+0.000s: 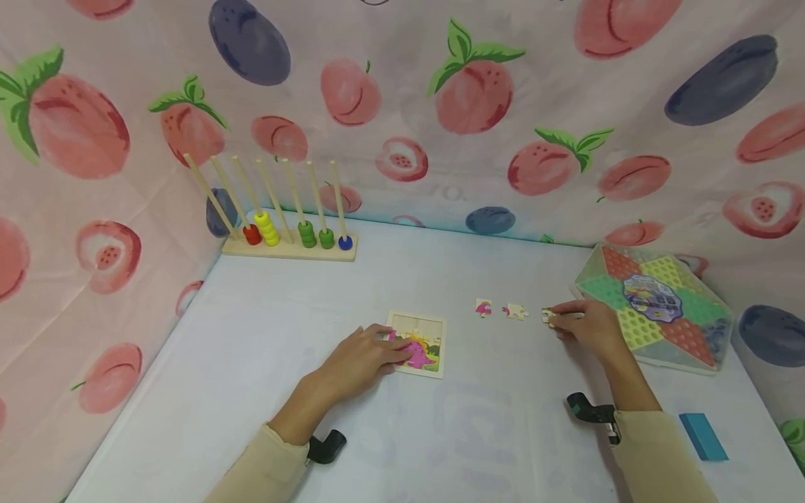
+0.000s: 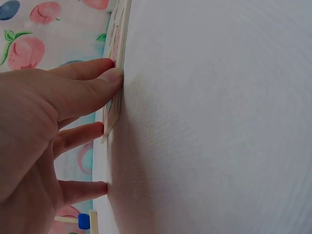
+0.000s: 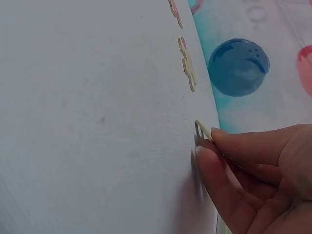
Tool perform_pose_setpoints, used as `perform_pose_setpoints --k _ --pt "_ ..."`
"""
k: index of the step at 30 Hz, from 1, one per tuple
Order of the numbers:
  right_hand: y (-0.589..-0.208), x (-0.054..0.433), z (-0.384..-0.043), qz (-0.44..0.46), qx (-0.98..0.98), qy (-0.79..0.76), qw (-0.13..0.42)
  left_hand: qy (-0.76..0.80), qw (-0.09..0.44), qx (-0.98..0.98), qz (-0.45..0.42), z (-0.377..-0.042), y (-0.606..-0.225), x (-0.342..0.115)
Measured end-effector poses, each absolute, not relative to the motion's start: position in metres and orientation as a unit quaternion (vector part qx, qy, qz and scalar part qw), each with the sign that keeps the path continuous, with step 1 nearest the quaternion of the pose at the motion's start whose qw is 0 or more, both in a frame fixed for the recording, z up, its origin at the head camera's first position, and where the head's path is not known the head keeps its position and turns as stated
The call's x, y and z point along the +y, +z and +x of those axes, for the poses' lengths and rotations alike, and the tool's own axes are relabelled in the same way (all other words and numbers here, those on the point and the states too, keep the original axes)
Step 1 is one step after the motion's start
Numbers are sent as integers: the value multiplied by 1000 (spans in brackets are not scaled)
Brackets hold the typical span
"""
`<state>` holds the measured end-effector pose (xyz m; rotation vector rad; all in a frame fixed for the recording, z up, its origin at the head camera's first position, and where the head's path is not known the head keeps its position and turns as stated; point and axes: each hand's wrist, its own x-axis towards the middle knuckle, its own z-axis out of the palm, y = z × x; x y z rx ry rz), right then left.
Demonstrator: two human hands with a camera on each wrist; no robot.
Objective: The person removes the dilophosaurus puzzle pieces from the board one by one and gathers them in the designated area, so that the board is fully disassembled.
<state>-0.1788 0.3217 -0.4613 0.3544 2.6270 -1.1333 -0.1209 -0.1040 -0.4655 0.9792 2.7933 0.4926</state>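
Observation:
A square wooden jigsaw puzzle (image 1: 430, 326) lies on the white table, its pink dinosaur picture partly filled in and bare wood showing along the top. My left hand (image 1: 358, 360) rests on its left side, fingers spread, with the thumb at the frame's edge in the left wrist view. To the right, my right hand (image 1: 588, 327) pinches a small puzzle piece (image 3: 203, 129) between thumb and fingers, tilted close over the tabletop. Two loose pieces lie between the hands: one with pink on it (image 1: 483, 307) and a paler puzzle piece (image 1: 516, 311).
At the back left stands a wooden bead-counting rack (image 1: 289, 250) with tall pegs and coloured beads. A hexagonal patterned box (image 1: 666, 300) lies at the right, just beyond my right hand. Nearer, a blue block (image 1: 703, 436) sits beside the right sleeve. Fruit-printed cloth (image 1: 402, 91) walls the table.

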Motion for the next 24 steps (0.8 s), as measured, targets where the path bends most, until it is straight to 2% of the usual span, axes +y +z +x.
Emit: perform_pose_setpoints --k 8,15,24 --pt "-459 314 -179 103 934 -329 90 174 76 928 319 -121 -465 -105" --pt "-459 310 -180 83 950 -294 57 164 60 928 330 -121 -465 -105" --pt "-463 308 -178 75 961 -263 46 169 62 927 329 -121 -465 -105"
